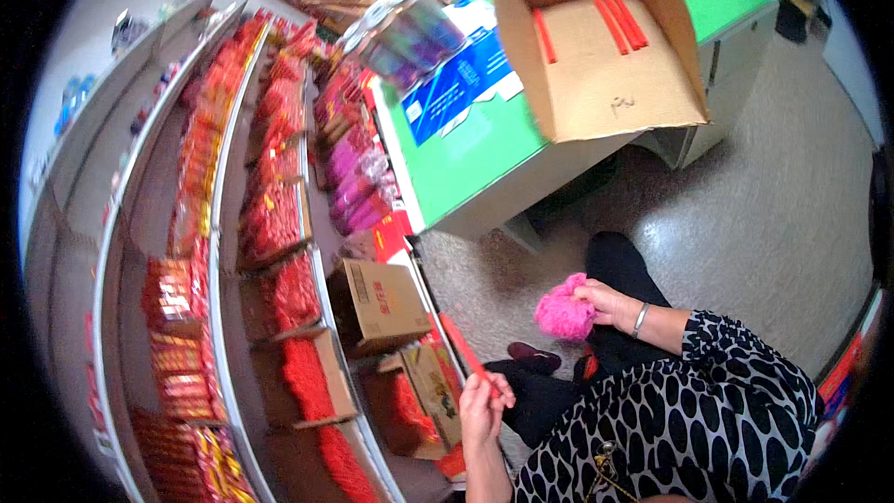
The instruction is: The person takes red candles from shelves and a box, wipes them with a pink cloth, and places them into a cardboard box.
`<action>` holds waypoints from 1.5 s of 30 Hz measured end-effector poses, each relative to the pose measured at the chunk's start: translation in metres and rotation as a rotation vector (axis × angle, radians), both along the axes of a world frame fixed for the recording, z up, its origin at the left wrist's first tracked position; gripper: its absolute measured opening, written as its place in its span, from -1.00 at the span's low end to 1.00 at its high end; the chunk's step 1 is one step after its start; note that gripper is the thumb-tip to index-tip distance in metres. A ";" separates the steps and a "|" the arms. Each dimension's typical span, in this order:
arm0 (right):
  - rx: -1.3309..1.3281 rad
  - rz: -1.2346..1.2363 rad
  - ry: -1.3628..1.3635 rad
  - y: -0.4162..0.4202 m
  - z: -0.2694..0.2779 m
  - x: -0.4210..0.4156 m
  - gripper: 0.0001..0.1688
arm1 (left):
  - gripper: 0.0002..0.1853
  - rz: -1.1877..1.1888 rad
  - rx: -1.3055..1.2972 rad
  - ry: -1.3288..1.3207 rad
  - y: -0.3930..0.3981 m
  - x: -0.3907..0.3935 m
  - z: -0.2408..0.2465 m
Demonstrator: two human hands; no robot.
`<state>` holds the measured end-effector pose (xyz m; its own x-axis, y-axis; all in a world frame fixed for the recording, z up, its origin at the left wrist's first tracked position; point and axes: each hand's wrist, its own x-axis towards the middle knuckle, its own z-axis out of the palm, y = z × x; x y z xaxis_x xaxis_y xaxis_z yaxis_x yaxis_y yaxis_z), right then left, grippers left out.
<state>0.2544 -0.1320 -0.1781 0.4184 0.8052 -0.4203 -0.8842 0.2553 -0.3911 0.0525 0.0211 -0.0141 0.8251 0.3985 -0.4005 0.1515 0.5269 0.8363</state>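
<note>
My left hand [482, 402] holds a slim red stick [461, 344] near its lower end, tilted up and to the left beside the shelves. In my right hand [606, 302], over my right leg, a fluffy bright pink cloth [564, 311] is bunched up; its underside is hidden. Beyond both hands, an open cardboard box [587, 91] lies with its opening towards me at the corner of a green-topped desk [475, 178]. Several similar red sticks [620, 22] lie on the box's inner surface.
Shelves [218, 216] full of red packets curve along the left. A closed carton [387, 300] stands on a low shelf near my left hand. Clear plastic jars [412, 31] and a blue printed sheet [461, 80] are on the desk. Speckled floor [761, 223] extends to the right.
</note>
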 end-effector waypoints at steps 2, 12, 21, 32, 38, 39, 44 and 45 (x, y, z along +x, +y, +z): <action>0.062 0.037 -0.179 0.006 0.041 -0.014 -0.70 | -0.83 0.178 -0.159 -0.087 0.003 -0.040 -0.022; 0.085 0.330 -1.494 0.041 0.133 -0.093 -0.79 | -0.77 0.493 -0.251 -0.358 -0.035 -0.016 -0.039; -0.282 -0.051 -1.359 0.070 0.113 -0.087 -0.86 | -0.71 0.646 -0.138 -0.265 -0.041 0.004 -0.046; 0.125 0.157 -1.722 0.039 0.090 -0.064 -0.56 | -0.77 0.632 -0.349 -0.193 -0.036 0.015 -0.042; 0.064 0.307 -1.642 0.025 0.081 -0.075 -0.11 | -0.79 0.599 -0.285 -0.179 -0.037 0.017 -0.042; 0.017 0.324 -1.588 0.025 0.082 -0.077 -0.13 | -0.78 0.585 -0.270 -0.174 -0.037 0.017 -0.045; -0.123 0.278 -1.110 0.025 0.086 -0.064 -0.37 | -0.79 0.520 -0.273 -0.091 -0.029 0.010 -0.040; -0.198 0.285 -0.833 0.027 0.094 -0.059 -0.40 | -0.81 0.543 -0.186 -0.026 -0.027 0.006 -0.041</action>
